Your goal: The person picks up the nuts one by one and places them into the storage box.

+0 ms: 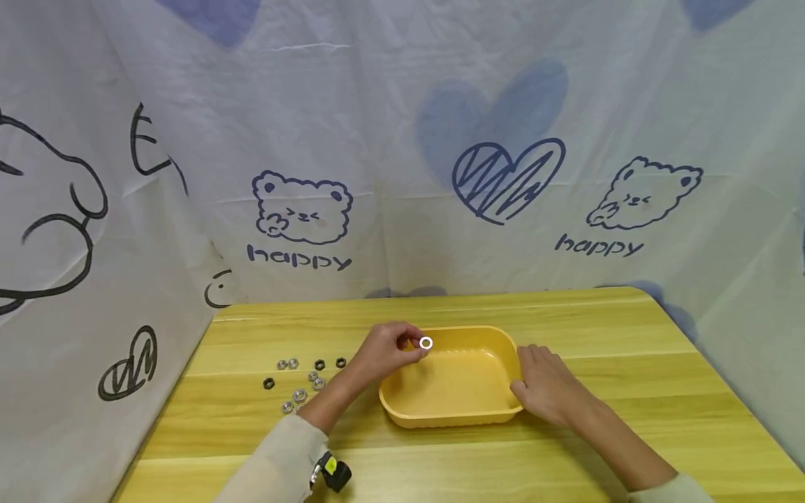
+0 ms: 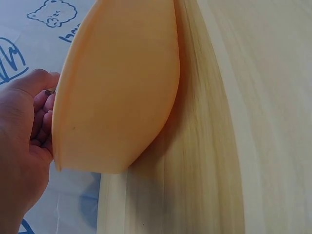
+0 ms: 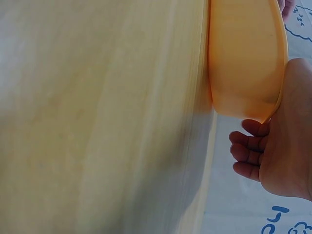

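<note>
My left hand (image 1: 385, 347) hovers at the left end of a yellow plastic tray (image 1: 453, 420), pinching a small white ring (image 1: 425, 343) between thumb and fingertips above the tray's inside. In the left wrist view the tray's side wall (image 2: 117, 87) hides part of the left fingers. The tray's right rim is gripped by my right hand (image 1: 548, 384), thumb over the edge and fingers along the outside. From the right wrist, the right hand's fingers (image 3: 247, 148) appear curled beside the tray's end. Inside, the tray's bottom shows bare.
Left of the tray, several loose nuts lie scattered on the wood-grain table (image 1: 629, 419), some silver (image 1: 300, 395), some black (image 1: 269, 383). A white cloth (image 1: 390, 140) with bear and heart drawings hangs behind the table. A small black device (image 1: 336, 475) sits at the left wrist.
</note>
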The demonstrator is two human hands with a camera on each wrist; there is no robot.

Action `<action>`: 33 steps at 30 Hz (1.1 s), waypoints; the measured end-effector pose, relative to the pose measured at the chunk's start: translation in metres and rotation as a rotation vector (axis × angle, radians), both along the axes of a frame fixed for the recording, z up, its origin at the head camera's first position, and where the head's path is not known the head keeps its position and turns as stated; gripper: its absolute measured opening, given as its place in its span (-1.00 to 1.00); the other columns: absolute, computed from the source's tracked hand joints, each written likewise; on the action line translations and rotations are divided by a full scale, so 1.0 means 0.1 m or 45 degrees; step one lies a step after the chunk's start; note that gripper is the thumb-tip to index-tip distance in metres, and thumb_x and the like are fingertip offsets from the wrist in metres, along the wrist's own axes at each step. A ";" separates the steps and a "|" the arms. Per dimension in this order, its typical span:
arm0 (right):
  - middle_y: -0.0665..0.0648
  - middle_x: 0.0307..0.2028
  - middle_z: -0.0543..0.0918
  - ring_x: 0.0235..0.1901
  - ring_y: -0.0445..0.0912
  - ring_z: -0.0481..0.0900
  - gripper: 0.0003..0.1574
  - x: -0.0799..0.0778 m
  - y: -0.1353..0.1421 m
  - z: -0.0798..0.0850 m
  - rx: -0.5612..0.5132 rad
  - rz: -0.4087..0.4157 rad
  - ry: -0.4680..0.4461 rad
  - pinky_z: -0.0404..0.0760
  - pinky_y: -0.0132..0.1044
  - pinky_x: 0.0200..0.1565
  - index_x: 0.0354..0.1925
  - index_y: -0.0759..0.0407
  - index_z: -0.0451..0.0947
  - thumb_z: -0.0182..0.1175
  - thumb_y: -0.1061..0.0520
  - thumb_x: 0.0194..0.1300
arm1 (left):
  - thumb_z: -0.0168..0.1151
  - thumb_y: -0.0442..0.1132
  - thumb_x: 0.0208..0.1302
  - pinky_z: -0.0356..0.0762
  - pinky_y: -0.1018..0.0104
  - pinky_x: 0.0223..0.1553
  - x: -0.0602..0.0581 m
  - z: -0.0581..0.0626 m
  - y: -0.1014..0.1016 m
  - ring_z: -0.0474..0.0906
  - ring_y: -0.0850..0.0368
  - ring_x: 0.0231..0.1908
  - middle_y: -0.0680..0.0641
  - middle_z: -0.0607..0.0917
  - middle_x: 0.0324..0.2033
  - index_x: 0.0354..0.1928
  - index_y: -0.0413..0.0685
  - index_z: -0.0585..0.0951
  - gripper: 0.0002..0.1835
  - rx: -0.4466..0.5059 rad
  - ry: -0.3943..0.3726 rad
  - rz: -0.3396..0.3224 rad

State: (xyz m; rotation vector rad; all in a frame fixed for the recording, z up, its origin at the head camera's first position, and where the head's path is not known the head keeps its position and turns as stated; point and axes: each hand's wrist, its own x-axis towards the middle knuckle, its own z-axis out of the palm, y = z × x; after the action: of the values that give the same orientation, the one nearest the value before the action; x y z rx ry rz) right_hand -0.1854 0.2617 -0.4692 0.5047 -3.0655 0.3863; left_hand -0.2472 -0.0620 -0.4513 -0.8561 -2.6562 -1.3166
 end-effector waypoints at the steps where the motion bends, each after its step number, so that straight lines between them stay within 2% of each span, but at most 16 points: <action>1: 0.23 -0.12 0.54 -0.17 0.04 0.37 -0.48 0.00 0.00 0.00 0.002 0.002 0.005 0.37 -0.03 -0.05 0.15 0.45 0.40 0.04 0.11 0.37 | 0.49 -0.24 0.22 0.44 0.52 -0.38 -0.01 -0.01 0.01 0.46 0.31 -0.42 -0.02 0.77 -0.38 -0.14 -0.18 0.78 -0.78 -0.005 -0.001 -0.002; 10: 0.16 -0.22 0.50 -0.22 0.02 0.35 -0.58 0.01 -0.01 0.01 -0.009 0.016 0.038 0.35 -0.08 -0.09 0.06 0.39 0.42 0.06 0.12 0.36 | 0.48 -0.18 0.25 0.43 0.53 -0.40 -0.04 -0.01 0.14 0.45 0.33 -0.43 0.01 0.76 -0.38 -0.14 -0.14 0.79 -0.78 -0.049 -0.037 -0.054; 21: 0.24 -0.11 0.54 -0.15 0.05 0.39 -0.49 0.02 -0.01 0.03 -0.012 0.012 0.017 0.40 0.01 -0.01 0.14 0.44 0.40 0.05 0.11 0.36 | 0.47 -0.16 0.28 0.44 0.53 -0.36 -0.07 -0.01 0.26 0.46 0.33 -0.41 0.01 0.75 -0.38 -0.14 -0.14 0.79 -0.78 -0.104 -0.035 -0.104; 33: 0.21 -0.14 0.53 -0.18 0.03 0.36 -0.51 0.02 -0.02 0.04 -0.011 0.020 0.007 0.36 -0.05 -0.05 0.13 0.43 0.40 0.04 0.11 0.38 | 0.47 -0.15 0.29 0.42 0.55 -0.36 -0.13 -0.02 0.35 0.46 0.35 -0.41 0.02 0.75 -0.37 -0.13 -0.13 0.78 -0.78 -0.207 -0.065 -0.178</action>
State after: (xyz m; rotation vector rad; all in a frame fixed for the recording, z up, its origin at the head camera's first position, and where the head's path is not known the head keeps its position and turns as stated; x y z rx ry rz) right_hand -0.1830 0.2601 -0.4655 0.5287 -3.0553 0.3980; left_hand -0.2604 -0.0268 -0.4530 -1.0590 -2.8209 -1.1762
